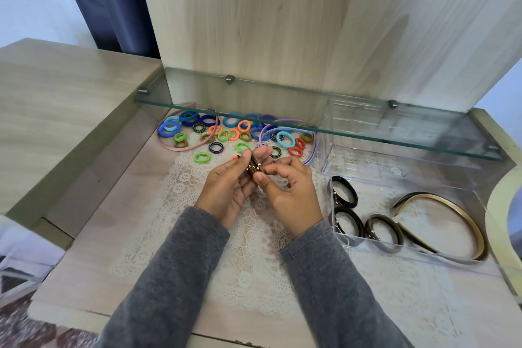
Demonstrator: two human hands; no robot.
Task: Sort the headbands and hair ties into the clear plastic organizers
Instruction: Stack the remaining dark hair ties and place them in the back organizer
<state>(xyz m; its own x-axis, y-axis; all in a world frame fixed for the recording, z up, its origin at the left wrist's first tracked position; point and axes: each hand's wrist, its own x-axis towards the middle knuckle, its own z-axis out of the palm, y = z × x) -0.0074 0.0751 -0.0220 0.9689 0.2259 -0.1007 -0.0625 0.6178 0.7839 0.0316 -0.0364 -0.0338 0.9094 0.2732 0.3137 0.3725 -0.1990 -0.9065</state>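
Both my hands meet over the lace mat, holding a small bunch of dark hair ties with gold beads (253, 168) between them. My left hand (233, 186) grips the bunch from the left; my right hand (285, 186) pinches it with thumb and fingers. Beyond them lies a pile of coloured hair ties (226, 133) with a pink headband (195, 144) and a lilac headband (282, 123). To the right, a clear organizer (409, 247) holds three dark hair ties (346, 192) and a dark gold-edged headband (452, 215).
A glass shelf (282, 118) juts out low over the pile and over a second clear organizer (367, 161) behind the first. A wooden panel rises behind. A raised wooden side borders the left; a round pale frame (497, 223) stands at the far right.
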